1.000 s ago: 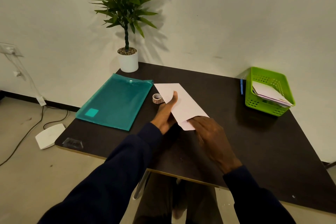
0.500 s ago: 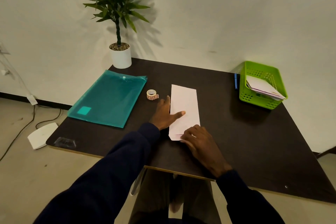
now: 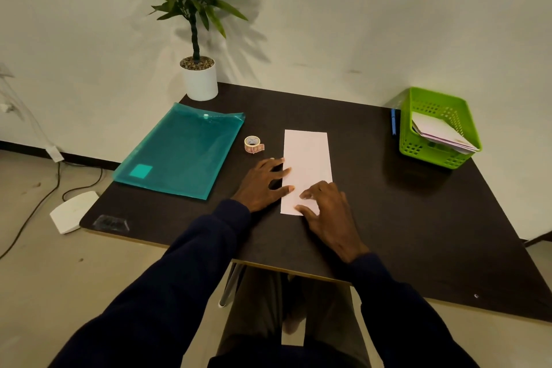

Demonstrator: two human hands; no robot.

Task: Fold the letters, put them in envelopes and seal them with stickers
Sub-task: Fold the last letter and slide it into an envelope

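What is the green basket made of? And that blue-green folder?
The green basket looks like hard plastic: bright, moulded, with rows of holes in its walls. The teal folder seems thin, bendy plastic: see-through, shiny, with a snap button.

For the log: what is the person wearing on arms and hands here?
Long dark navy sleeves, plain and unmarked, cover both arms to the wrists: left sleeve and right sleeve. The left hand and right hand are bare, with no gloves, watch or ring showing.
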